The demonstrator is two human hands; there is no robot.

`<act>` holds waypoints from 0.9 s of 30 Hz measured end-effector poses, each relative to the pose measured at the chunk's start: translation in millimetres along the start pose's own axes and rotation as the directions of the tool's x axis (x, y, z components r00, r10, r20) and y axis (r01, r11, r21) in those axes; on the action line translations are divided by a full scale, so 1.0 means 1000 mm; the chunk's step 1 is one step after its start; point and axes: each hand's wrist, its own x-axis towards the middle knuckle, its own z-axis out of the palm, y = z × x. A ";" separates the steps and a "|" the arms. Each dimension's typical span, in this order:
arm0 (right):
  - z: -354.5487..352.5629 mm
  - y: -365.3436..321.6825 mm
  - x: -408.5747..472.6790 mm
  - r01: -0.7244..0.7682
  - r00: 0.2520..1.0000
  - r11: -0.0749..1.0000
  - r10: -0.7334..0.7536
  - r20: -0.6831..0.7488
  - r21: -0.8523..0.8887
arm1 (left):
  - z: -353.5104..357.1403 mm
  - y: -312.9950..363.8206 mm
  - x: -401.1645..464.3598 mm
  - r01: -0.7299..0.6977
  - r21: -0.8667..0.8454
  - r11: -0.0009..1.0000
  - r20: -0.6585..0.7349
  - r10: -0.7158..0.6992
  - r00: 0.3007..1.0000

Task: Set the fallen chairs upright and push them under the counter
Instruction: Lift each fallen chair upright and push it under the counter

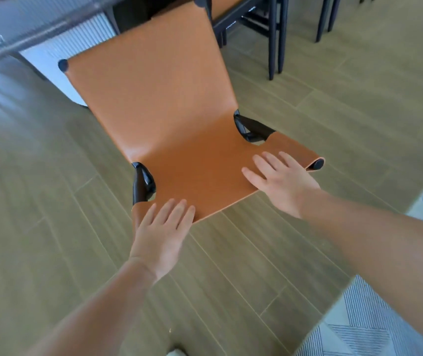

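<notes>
- Counter point(38, 29): upper left of frame, blurred grey edge running diagonally; pale ribbed panel below it.
- Left hand point(162, 233): lower centre, palm down, fingers straight and close together, holding nothing. Fingertips lie on the front-left corner of the seat, just below the black frame joint point(142, 183) at the seat's left side.
- Tan leather chair point(159, 98): centre of frame, upright, backrest toward the counter, seat toward the camera. Backrest top reaches the counter edge at top centre; black caps on its two upper corners. The seat front edge sits under both sets of fingers, palms and wrists hang off it over the floor.
- Right hand point(282, 183): right of centre, palm down, fingers straight and slightly spread, gripping nothing. Fingers rest flat on the front-right part of the seat, close to the black rail end point(318, 164) at the seat's right corner. Thumb not clearly seen.
- Wood-look plank floor point(256, 265): under the chair and both forearms.
- Other dark chair legs point(274, 39): upper right, standing, well apart from the hands; part of a second tan seat above them.
- Striped grey rug point(374, 325): lower right corner, clear of the chair.
</notes>
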 end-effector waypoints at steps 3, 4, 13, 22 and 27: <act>-0.019 0.019 0.015 -0.007 0.999 1.000 0.006 -0.042 -0.030 | -0.021 -0.014 0.011 0.084 0.041 0.996 0.033 -0.086 0.996; -0.025 0.024 0.021 -0.007 0.999 0.999 0.006 -0.050 -0.032 | -0.027 -0.018 0.015 0.106 0.037 0.994 0.045 -0.107 0.993; -0.065 0.077 0.102 -0.061 0.971 0.998 0.058 -0.232 -0.003 | -0.061 -0.102 0.065 0.225 0.032 0.974 -0.058 -0.223 0.973; -0.151 0.115 0.210 -0.068 0.958 0.992 0.094 -0.273 0.103 | -0.119 -0.211 0.148 0.360 -0.034 0.932 0.047 -0.359 0.932; -0.180 0.129 0.248 -0.068 0.977 0.992 0.088 -0.196 0.105 | -0.129 -0.247 0.177 0.382 -0.053 0.923 0.087 -0.377 0.922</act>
